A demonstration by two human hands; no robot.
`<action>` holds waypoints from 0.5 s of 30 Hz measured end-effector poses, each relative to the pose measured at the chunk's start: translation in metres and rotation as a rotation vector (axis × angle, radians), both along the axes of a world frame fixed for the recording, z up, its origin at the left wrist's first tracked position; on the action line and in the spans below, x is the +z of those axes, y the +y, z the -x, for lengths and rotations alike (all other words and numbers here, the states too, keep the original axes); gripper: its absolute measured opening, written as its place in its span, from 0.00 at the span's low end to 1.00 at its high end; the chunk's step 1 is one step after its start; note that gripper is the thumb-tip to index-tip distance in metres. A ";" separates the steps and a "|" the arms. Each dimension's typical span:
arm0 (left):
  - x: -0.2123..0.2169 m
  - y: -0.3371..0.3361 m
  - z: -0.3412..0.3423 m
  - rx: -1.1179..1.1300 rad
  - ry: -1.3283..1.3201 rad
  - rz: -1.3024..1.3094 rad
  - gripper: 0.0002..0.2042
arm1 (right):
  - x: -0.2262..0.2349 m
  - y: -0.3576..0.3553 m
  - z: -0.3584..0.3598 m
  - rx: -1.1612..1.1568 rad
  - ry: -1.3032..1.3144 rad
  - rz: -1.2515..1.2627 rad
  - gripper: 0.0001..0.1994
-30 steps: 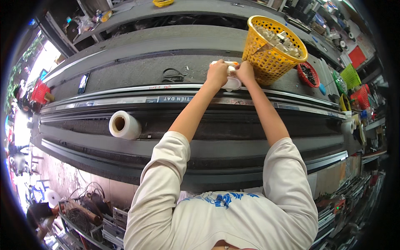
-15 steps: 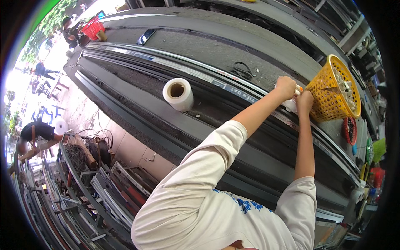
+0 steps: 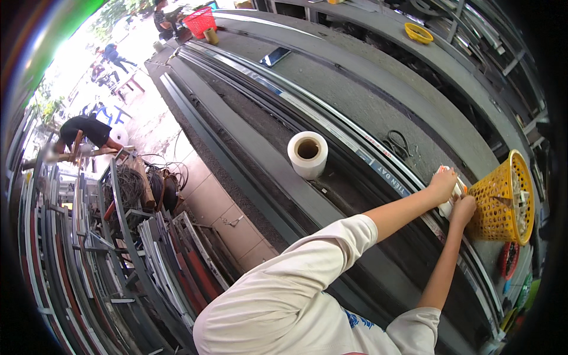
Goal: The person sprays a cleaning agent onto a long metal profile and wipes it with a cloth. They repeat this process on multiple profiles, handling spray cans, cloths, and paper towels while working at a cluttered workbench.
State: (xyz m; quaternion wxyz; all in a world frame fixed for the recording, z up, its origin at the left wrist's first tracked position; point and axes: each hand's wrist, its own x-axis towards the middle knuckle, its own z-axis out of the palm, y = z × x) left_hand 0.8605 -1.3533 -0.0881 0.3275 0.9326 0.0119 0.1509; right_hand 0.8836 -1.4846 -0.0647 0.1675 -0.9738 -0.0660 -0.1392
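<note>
My left hand (image 3: pixel 442 186) and my right hand (image 3: pixel 463 209) are close together over the bench, at the near left side of a yellow perforated basket (image 3: pixel 496 204). Between them is a small white packet with orange marks (image 3: pixel 458 190), which looks like thin plastic. Both hands have their fingers closed on it; the fingertips are partly hidden. Long metal profiles (image 3: pixel 355 133) run beneath my forearms. Pale small pieces fill the basket, which is tilted toward the right.
A roll of clear film (image 3: pixel 307 155) stands on the dark profiles. Black-handled scissors (image 3: pixel 397 145) and a phone (image 3: pixel 275 57) lie beyond. A red basket (image 3: pixel 200 22) sits far left, a yellow bowl (image 3: pixel 418 34) far right. Metal bars (image 3: pixel 160 260) fill a rack at left, where a person (image 3: pixel 86 131) bends.
The view has swung, so the bench things appear lower and further right. My hands stay together at the packet beside the yellow basket, and more of the packet's orange and white shows.
</note>
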 end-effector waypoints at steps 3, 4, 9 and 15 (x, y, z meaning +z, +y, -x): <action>-0.004 0.000 0.004 0.042 -0.052 -0.016 0.23 | 0.002 -0.006 -0.002 0.089 -0.050 -0.084 0.11; -0.003 0.002 0.003 0.033 -0.012 0.110 0.19 | 0.001 -0.008 -0.002 0.117 -0.119 -0.051 0.11; 0.007 0.011 0.010 0.034 -0.055 0.059 0.14 | 0.001 -0.005 -0.012 0.043 -0.070 -0.021 0.11; 0.027 0.019 0.021 -0.060 -0.009 -0.040 0.29 | 0.002 0.014 -0.007 0.027 -0.020 -0.093 0.06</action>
